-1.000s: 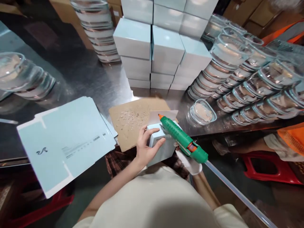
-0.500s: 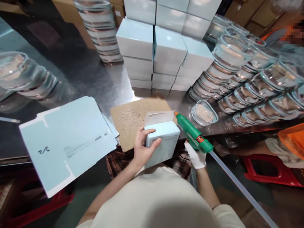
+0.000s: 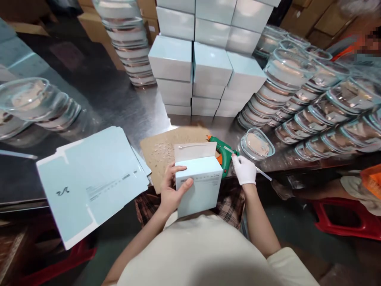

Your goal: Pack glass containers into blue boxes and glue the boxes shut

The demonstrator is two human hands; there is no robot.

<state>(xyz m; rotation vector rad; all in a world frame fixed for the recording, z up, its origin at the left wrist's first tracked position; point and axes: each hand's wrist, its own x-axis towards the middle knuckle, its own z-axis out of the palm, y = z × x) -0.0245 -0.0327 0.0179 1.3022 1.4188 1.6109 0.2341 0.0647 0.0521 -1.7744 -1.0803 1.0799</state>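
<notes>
My left hand (image 3: 174, 184), bare, grips a light-blue box (image 3: 199, 186) by its left side, thumb on the printed face and fingers over the top edge. The box stands upright near my lap, and its white flap (image 3: 195, 151) is raised with a clear glue line along it. A green glue gun (image 3: 225, 156) with orange tip and trigger lies on its side beyond the box's right edge. My right hand (image 3: 245, 171), in a white glove, has its fingers closed at the gun's rear end. A translucent glue stick (image 3: 264, 173) sticks out behind the glove.
Flat light-blue box blanks (image 3: 98, 182) overhang the table edge at left. A glue-spotted cardboard sheet (image 3: 154, 163) lies beyond the box. Finished boxes (image 3: 208, 71) are stacked behind. Clear lidded containers (image 3: 257, 143) stand at right, with a person's arm (image 3: 315, 188) and red stool (image 3: 347, 220) nearby.
The glue gun has gone from being held raised by my right hand to lying on its side on the table. The box has turned slightly, showing more of its printed face.
</notes>
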